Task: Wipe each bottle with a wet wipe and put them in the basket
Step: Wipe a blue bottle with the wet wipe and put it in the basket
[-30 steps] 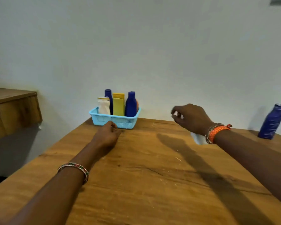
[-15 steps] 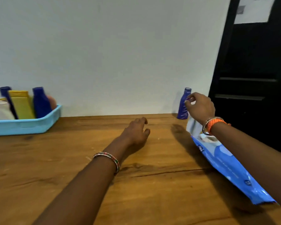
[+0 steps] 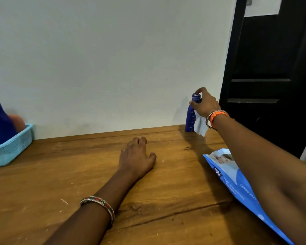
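Dark blue plastic, the bottle (image 3: pixel 190 119) stands upright at the far right corner of the wooden table (image 3: pixel 78 174), its long axis vertical and its cap end up, close against the white wall (image 3: pixel 113 59) and just beside the black door (image 3: pixel 272 68). The right hand (image 3: pixel 206 103) covers the bottle's right side; its thumb and fingers are curled round the neck just under the cap. A white wet wipe (image 3: pixel 200 125) hangs from under that palm, its upper part hidden by the hand and its lower corner reaching down by the bottle's base. The left hand (image 3: pixel 136 158) rests on the middle of the table, knuckles up, fingers loosely curled and holding nothing; its fingertips are tucked out of sight. The light blue basket (image 3: pixel 12 147) is cut off by the left edge, well apart from the bottle, and only parts of a blue bottle (image 3: pixel 0 121) and something orange (image 3: pixel 18 122) show inside it. The blue wipes pack (image 3: pixel 237 181) lies flat under the right forearm, which hides much of it, and its print is too blurred to read fully. Bare wood runs between basket and bottle.
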